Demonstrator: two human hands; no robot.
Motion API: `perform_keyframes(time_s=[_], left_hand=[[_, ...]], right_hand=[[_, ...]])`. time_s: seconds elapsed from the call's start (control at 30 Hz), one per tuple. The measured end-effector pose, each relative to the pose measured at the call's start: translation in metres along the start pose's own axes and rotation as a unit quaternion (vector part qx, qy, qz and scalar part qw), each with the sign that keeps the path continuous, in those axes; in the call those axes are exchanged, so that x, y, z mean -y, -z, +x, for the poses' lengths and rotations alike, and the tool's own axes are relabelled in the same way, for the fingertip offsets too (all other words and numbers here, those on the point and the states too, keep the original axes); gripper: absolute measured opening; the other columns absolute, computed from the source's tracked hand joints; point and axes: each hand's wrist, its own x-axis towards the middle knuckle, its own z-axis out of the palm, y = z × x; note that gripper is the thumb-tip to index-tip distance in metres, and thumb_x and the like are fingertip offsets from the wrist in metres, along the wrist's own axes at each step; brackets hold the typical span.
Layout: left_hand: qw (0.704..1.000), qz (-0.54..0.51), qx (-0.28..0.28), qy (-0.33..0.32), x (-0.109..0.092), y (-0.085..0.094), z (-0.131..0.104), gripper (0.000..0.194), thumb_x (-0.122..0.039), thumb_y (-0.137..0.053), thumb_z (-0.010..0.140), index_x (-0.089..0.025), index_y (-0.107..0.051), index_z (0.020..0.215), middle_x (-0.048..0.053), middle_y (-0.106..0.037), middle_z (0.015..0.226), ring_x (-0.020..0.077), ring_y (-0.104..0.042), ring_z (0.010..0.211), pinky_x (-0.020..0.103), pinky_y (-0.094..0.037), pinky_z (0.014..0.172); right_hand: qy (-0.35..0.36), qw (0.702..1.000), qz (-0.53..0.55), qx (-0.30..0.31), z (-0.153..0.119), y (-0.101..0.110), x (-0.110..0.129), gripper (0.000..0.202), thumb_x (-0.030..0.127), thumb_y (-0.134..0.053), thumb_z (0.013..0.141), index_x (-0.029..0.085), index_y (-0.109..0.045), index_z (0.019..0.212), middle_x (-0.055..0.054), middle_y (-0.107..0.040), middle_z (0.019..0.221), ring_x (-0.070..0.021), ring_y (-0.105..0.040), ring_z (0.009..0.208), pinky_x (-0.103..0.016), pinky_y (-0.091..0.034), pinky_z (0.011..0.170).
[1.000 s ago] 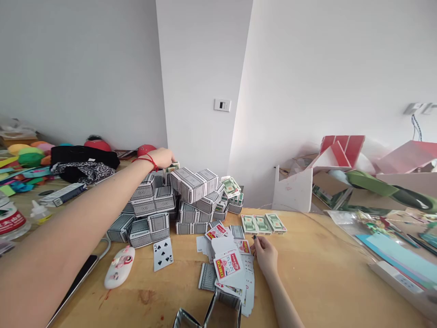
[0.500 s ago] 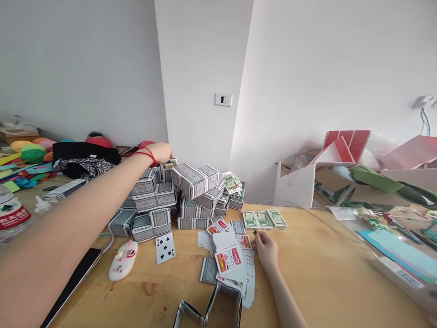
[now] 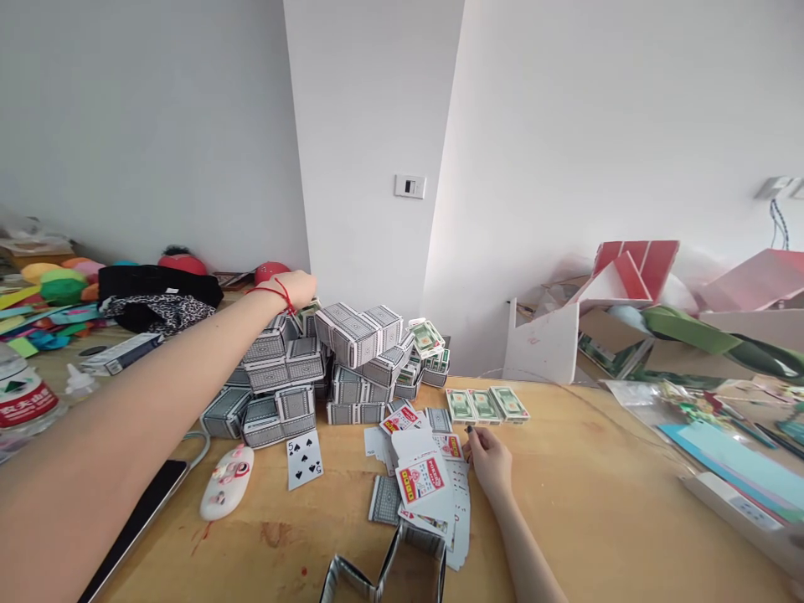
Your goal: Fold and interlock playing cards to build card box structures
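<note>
My left hand (image 3: 300, 289), a red string at the wrist, reaches behind the stacked blocks of black-and-white patterned playing cards (image 3: 355, 331). Its fingers point away and are hidden, so its grip cannot be made out. Just below it shows a green-and-white card pack (image 3: 309, 311). My right hand (image 3: 488, 456) rests on the table, fingers curled together, beside a loose pile of playing cards (image 3: 461, 502). Whatever is in those fingers, if anything, is hidden. Poker cover cards (image 3: 422, 480) lie on the pile. A five of spades (image 3: 304, 460) lies face up on the left.
Three green card packs (image 3: 486, 405) lie in a row beyond my right hand. A folded card-covered frame (image 3: 411, 544) stands at the near edge. To the left are a white mouse (image 3: 227, 481), a black tablet (image 3: 141, 523) and a bottle (image 3: 25, 394). A power strip (image 3: 732, 502) lies right.
My left hand has shifted slightly left and down behind the stacks, its fingers now more hidden. My right hand stays put.
</note>
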Motion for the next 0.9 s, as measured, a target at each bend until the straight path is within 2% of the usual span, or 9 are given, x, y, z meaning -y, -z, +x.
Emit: perform_keyframes(time_s=[0.2,0.37,0.5,0.67,0.8,0.9], left_hand=[[0.998,0.050,0.025,0.030,-0.008,0.001,-0.008,0.028,-0.031,-0.058,0.066,-0.016,-0.073,0.085,0.018,-0.070,0.086,0.0298,-0.063,0.089,0.033,-0.046,0.076],[0.997,0.062,0.020,0.034,-0.010,0.001,-0.011,0.028,-0.030,-0.057,0.067,-0.015,-0.073,0.085,0.020,-0.070,0.091,0.0307,-0.063,0.088,0.033,-0.047,0.073],[0.997,0.063,0.011,0.034,-0.008,0.008,-0.013,0.029,-0.032,-0.058,0.068,-0.019,-0.072,0.089,0.018,-0.069,0.096,0.0292,-0.062,0.092,0.033,-0.045,0.077],[0.998,0.062,-0.002,0.030,-0.007,0.016,-0.013,0.031,-0.033,-0.058,0.069,-0.021,-0.072,0.094,0.016,-0.066,0.108,0.0308,-0.059,0.099,0.036,-0.042,0.083],[0.998,0.056,0.006,0.019,-0.009,0.011,-0.013,0.029,-0.029,-0.057,0.068,-0.020,-0.073,0.091,0.018,-0.066,0.105,0.0315,-0.061,0.095,0.038,-0.043,0.081],[0.999,0.040,0.019,-0.002,-0.011,0.003,-0.013,0.027,-0.028,-0.057,0.066,-0.022,-0.073,0.087,0.015,-0.069,0.098,0.0281,-0.062,0.091,0.034,-0.043,0.080]], right_hand=[[0.007,1.000,0.005,-0.002,-0.001,-0.001,0.000,0.044,0.057,-0.044,0.073,0.018,-0.065,0.071,-0.004,-0.066,0.056,-0.0182,-0.057,0.047,-0.026,-0.042,0.049],[0.007,1.000,0.011,-0.004,-0.001,-0.001,0.003,0.044,0.058,-0.045,0.073,0.018,-0.063,0.069,-0.004,-0.065,0.054,-0.0187,-0.057,0.047,-0.026,-0.042,0.049],[0.009,1.000,0.007,-0.005,-0.001,0.000,0.006,0.044,0.059,-0.045,0.072,0.019,-0.061,0.063,-0.004,-0.065,0.053,-0.0191,-0.057,0.046,-0.027,-0.042,0.048],[0.003,1.000,-0.002,-0.008,0.000,0.000,0.004,0.043,0.058,-0.046,0.071,0.019,-0.063,0.067,-0.004,-0.066,0.054,-0.0196,-0.057,0.046,-0.027,-0.042,0.049],[0.000,1.000,0.000,-0.004,0.000,-0.001,0.002,0.043,0.057,-0.045,0.072,0.018,-0.064,0.071,-0.004,-0.066,0.055,-0.0194,-0.058,0.047,-0.027,-0.042,0.049],[0.002,1.000,0.003,-0.006,0.000,0.000,0.002,0.042,0.056,-0.046,0.072,0.018,-0.064,0.070,-0.004,-0.066,0.054,-0.0192,-0.057,0.046,-0.027,-0.042,0.049]])
